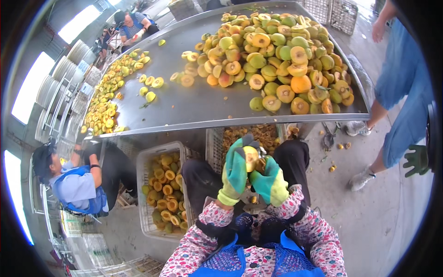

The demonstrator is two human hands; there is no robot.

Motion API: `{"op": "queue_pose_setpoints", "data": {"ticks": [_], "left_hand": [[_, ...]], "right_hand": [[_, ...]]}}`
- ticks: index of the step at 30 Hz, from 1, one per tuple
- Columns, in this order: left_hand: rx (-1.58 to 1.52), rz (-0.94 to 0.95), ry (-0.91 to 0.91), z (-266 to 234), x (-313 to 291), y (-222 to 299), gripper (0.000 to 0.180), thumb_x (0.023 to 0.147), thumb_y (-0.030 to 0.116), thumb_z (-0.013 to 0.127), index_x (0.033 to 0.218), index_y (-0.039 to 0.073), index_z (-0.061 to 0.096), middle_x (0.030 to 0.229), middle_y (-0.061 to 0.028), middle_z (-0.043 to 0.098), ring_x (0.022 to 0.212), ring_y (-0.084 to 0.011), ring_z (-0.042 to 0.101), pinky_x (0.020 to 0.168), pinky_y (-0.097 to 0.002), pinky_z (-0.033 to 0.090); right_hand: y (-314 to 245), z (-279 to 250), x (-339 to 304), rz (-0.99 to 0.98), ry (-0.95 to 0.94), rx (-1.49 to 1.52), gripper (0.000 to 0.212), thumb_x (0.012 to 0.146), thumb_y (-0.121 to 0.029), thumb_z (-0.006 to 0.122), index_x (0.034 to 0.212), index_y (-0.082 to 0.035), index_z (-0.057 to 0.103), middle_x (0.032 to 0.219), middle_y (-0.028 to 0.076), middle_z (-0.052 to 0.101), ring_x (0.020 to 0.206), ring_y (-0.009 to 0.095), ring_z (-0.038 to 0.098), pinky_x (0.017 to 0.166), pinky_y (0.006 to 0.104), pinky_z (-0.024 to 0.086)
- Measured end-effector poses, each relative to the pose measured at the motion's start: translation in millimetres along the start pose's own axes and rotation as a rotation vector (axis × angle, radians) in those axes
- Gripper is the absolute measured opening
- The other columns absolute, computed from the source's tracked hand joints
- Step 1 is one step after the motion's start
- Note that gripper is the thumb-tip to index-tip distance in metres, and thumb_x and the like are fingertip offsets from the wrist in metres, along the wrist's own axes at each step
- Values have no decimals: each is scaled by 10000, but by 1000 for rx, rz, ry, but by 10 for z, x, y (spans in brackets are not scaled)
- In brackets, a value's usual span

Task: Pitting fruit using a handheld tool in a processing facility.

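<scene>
My left hand [234,173], in a green and yellow glove, is closed around a peach half [251,158] with its pale yellow cut face showing. Right against it, my right hand [268,181], gloved the same way, has its fingers wrapped round a small metal tool [263,150], mostly hidden by the glove. Both hands meet above my lap. Beyond them, between my knees, a crate [213,147] holds brown peach pits and scraps [247,137]. Left of my knee stands a white plastic crate [144,207] of hollowed peach halves [168,187].
In front, a metal table [184,111] bears a large heap of halved peaches [277,55] and smaller pieces along its left edge. One person [78,180] sits at left, another [134,27] works at far left. Someone in blue trousers [401,87] stands at right, near scissors [328,138] on the floor.
</scene>
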State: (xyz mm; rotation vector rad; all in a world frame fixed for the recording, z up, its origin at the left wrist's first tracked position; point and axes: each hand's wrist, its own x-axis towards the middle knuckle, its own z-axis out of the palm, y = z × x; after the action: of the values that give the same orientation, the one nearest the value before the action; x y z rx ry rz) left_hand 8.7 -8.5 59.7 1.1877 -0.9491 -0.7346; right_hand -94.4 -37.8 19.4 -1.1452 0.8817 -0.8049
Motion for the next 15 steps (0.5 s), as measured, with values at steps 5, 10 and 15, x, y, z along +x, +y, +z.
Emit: {"op": "queue_pose_setpoints", "data": {"ticks": [5,10,15], "left_hand": [[3,-12,192,-371,-44,-307,481,1021,352,331,1325,-9,425,1256,-127,521,1111,-203,535,966,-326,440],[-214,-205,181,-401,-32,-265,483,998,359,399,1324,3,423,1198,-135,552,1061,-211,571,912,-329,488],[-250,-230,210,-234,-47,-220,312,1011,303,406,1117,33,521,1041,-70,570,936,-160,586,817,-290,491]], "right_hand": [[-339,75,173,115,-125,-17,236,781,-116,635,1005,-47,607,826,92,677,688,171,629,606,359,494],[-422,97,-129,-219,-98,-578,236,780,-154,635,938,-46,497,750,183,626,697,366,633,601,458,476],[-357,15,-76,-204,-176,-700,256,770,-137,642,955,-52,485,734,205,602,693,413,601,572,474,459]]}}
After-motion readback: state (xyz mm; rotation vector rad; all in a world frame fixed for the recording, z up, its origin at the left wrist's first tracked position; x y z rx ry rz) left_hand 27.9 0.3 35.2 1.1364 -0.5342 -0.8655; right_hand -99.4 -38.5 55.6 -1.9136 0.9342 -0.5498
